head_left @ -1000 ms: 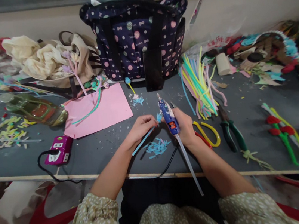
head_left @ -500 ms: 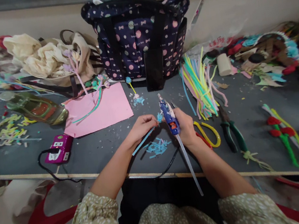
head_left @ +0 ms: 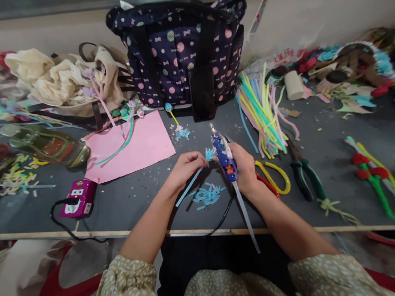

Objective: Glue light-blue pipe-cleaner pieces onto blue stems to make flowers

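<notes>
Pinching a blue stem (head_left: 189, 186) in the left hand (head_left: 188, 164), gripping a glue gun (head_left: 226, 157) in the right hand (head_left: 244, 163).
From here, the stem's frilly tip (head_left: 209, 154) shows between both hands, beside the gun; blue clippings (head_left: 208, 195) lie nearby.

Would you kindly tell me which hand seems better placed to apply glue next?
Probably the right hand: it holds the glue gun close beside the blue tuft, while the left hand is occupied holding the blue stem.
</notes>
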`<state>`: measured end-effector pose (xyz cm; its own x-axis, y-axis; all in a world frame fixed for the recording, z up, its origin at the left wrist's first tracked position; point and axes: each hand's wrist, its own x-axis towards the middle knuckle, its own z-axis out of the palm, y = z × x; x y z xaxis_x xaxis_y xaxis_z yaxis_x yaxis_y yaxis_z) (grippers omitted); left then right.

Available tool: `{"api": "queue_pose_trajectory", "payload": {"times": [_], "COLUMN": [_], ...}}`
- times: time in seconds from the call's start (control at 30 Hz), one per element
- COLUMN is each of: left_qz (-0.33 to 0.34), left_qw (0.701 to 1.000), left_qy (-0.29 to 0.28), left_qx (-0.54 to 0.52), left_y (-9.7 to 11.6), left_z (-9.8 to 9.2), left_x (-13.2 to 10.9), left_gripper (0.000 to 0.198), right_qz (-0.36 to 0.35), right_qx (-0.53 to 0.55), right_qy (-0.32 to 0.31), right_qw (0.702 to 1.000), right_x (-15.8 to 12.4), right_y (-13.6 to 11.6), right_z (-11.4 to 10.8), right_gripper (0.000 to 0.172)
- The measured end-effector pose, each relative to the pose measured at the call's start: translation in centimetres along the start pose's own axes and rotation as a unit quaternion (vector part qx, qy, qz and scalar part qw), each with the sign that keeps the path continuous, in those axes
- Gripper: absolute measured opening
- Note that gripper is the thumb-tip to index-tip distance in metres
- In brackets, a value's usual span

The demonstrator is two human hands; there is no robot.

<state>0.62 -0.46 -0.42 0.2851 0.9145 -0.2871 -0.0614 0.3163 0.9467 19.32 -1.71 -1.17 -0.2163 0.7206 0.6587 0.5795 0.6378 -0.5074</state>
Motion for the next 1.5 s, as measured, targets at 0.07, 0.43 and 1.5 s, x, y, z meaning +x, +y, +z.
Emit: {"api": "queue_pose_trajectory", "payload": {"times": [0.07, 0.43, 1.5], "left_qz": [-0.007, -0.008, 0.053], "left_qw": [1.0, 0.986, 0.981], "left_qy": [0.007, 0.054, 0.064], "left_qx": [-0.016, -0.159, -0.175], "left_y": [0.2, 0.5, 0.8], "left_z": [-0.1, -0.8, -0.7], "left_x": [0.0, 0.2, 0.1], "left_gripper": [0.01, 0.023, 0.03], "right_qz": [0.041, 0.228, 0.218], "right_qx": [0.01, 0.132, 0.154], "right_qy": [0.041, 0.091, -0.125], "right_qw": [0.998, 0.96, 0.956], "right_x": [0.0, 0.2, -0.6], "right_y": [-0.1, -0.7, -0.7], "right_z": [0.0, 0.5, 0.0], "right_gripper": [0.008, 0.02, 0.032]}}
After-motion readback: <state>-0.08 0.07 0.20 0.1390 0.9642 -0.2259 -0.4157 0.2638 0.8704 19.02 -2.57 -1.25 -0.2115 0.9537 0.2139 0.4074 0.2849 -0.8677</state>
